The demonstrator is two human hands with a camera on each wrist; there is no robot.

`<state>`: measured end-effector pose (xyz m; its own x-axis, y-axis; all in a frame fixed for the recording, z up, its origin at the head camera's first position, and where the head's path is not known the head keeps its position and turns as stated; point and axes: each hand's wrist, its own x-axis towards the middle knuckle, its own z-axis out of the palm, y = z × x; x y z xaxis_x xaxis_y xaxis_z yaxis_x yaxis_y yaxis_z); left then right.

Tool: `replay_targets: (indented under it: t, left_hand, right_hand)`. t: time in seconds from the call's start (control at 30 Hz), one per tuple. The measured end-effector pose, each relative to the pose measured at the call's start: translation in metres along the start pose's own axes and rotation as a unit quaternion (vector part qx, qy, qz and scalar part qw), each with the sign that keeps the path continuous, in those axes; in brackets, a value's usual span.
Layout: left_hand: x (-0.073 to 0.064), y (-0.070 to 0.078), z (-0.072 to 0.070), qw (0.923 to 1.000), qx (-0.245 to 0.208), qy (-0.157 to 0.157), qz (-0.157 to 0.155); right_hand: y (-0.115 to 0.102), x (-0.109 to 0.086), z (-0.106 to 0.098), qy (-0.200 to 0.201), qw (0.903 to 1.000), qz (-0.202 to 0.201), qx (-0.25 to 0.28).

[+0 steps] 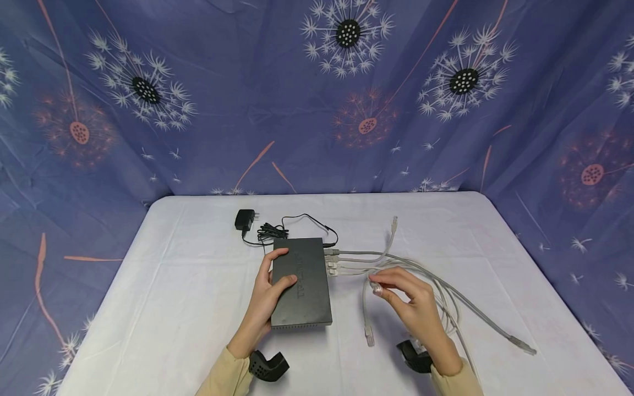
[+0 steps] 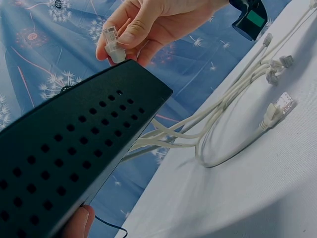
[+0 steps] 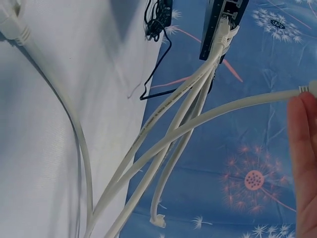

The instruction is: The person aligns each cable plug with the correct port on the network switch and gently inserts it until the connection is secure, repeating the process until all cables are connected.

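Observation:
My left hand (image 1: pixel 260 305) grips the left side of a black network switch (image 1: pixel 304 308), its thumb on the top face. The switch appears held off the table, its vented side (image 2: pixel 74 144) facing the left wrist camera. My right hand (image 1: pixel 416 302) pinches the clear-ended plug (image 2: pixel 113 42) of a pale network cable between thumb and fingers, right of the switch and apart from it. Several network plugs (image 1: pixel 332 265) sit in ports along the switch's right edge. At least one port (image 3: pixel 231 7) beside them looks unfilled. The left hand's fingers under the switch are mostly hidden.
Loose cable ends lie on the white table (image 1: pixel 173 308): one plug (image 1: pixel 369 335) near the front, one (image 1: pixel 394 223) at the back, one on a grey cable (image 1: pixel 522 345) at right. Behind the switch are a black power adapter (image 1: pixel 245 220) and its bundled cord (image 1: pixel 272 231).

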<state>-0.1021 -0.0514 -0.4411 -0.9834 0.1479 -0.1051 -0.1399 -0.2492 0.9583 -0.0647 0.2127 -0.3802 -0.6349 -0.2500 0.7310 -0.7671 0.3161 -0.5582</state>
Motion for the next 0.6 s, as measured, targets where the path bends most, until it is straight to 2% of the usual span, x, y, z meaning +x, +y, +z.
replay_targets:
  t: [0.17,0.33,0.6]
  left_hand:
    - [0.0,0.0,0.0,1.0,-0.005,-0.002,-0.002]
    - [-0.001,0.001,0.0,1.0,0.0,-0.002,-0.003]
    - [-0.001,0.002,0.0,1.0,-0.003,-0.005,-0.003]
  right_hand:
    - [-0.003,0.004,0.001,0.0,0.9999,-0.003,-0.014]
    - [-0.002,0.005,0.003,-0.014,0.9999,0.0,-0.002]
    - [0.023,-0.008,0.008,-0.033,0.999,0.01,0.028]
